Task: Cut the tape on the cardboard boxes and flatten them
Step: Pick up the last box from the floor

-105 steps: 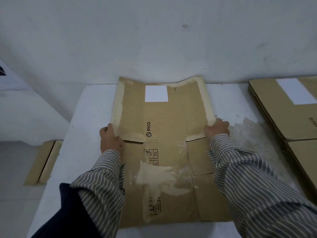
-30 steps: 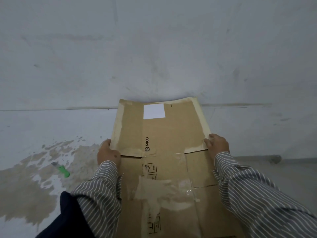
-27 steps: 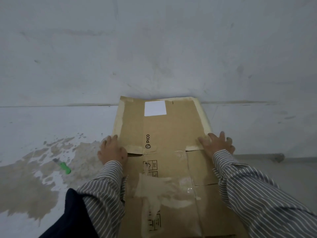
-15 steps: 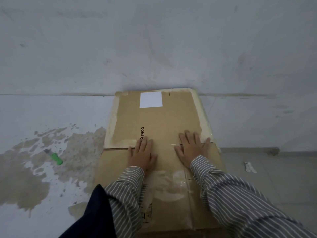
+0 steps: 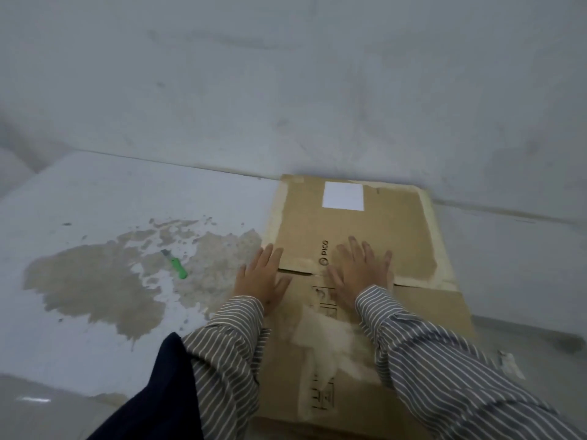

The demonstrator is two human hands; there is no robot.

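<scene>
The left hand (image 5: 262, 279) lies flat, fingers straight and spread, pressing on the left edge of the box (image 5: 359, 236), its fingertips reaching over the gap between two flaps. The right hand (image 5: 360, 273) lies flat too, fingers fanned wide, palm down across the same gap near the middle of the box, just right of the printed logo (image 5: 323, 254). Neither hand holds anything. Both arms wear striped sleeves (image 5: 444, 369). The box is flattened and lies on the tabletop (image 5: 95, 192), its far edge against the wall (image 5: 286, 74), its near part running toward the person. A white label (image 5: 343, 195) sits near the far edge, and torn pale patches (image 5: 327, 341) mark the near panel between the sleeves. To the left of the box, well apart from the left hand, a green cutter (image 5: 175, 264) lies on a worn brown patch (image 5: 95, 287) of the tabletop. At the right, lower than the tabletop, a small scrap (image 5: 509, 363) lies on the floor.
</scene>
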